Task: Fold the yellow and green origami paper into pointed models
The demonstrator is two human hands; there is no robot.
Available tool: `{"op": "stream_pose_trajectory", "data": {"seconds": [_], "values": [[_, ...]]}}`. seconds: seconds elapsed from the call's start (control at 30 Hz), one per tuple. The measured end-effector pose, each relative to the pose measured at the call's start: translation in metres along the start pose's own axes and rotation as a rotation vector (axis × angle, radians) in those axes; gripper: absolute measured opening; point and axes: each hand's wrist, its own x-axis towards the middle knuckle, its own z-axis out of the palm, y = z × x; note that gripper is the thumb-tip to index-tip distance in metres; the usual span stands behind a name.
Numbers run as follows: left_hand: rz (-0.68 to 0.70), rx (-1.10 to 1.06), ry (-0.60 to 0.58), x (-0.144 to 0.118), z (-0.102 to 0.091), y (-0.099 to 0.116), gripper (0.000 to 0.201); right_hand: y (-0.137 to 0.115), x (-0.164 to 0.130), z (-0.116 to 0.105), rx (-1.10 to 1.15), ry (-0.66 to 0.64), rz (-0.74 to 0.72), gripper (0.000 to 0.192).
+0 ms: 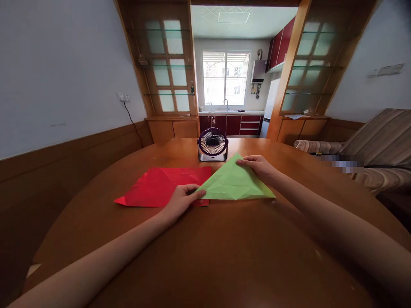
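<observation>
A sheet of green paper (233, 182), folded to a triangle and marked with creases, is held between my two hands above the wooden table. My left hand (184, 197) pinches its left corner, thumb on top. Near the top point, my right hand (258, 166) grips the upper right edge, with the thumb on the front face and the fingers behind. Red paper (163, 186), also creased, lies flat on the table to the left. The green paper and my left hand cover part of its right side.
A small dark fan (212, 143) stands on the wooden table (237, 248) behind the papers. To the right is a striped sofa (379, 141). A black cord (130, 115) hangs from a wall socket at left. Wooden shelves and a kitchen are beyond.
</observation>
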Motion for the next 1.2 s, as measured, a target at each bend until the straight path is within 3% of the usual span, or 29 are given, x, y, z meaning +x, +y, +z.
{"op": "stream_pose_trajectory", "data": {"seconds": [0.27, 0.43, 0.77, 1.2], "values": [[-0.048, -0.137, 0.11, 0.002, 0.0, 0.001, 0.045, 0.007, 0.004, -0.006, 0.041, 0.015, 0.0, 0.03], [0.001, -0.18, 0.185, 0.005, 0.0, -0.002, 0.054, 0.012, 0.009, -0.012, 0.101, 0.047, 0.0, 0.032], [-0.033, -0.284, 0.22, 0.003, 0.003, 0.003, 0.054, 0.02, 0.014, -0.02, 0.103, 0.024, 0.022, 0.027], [-0.138, -0.365, 0.22, 0.005, 0.0, 0.002, 0.029, 0.019, 0.011, -0.02, 0.117, 0.038, 0.069, 0.019]]}}
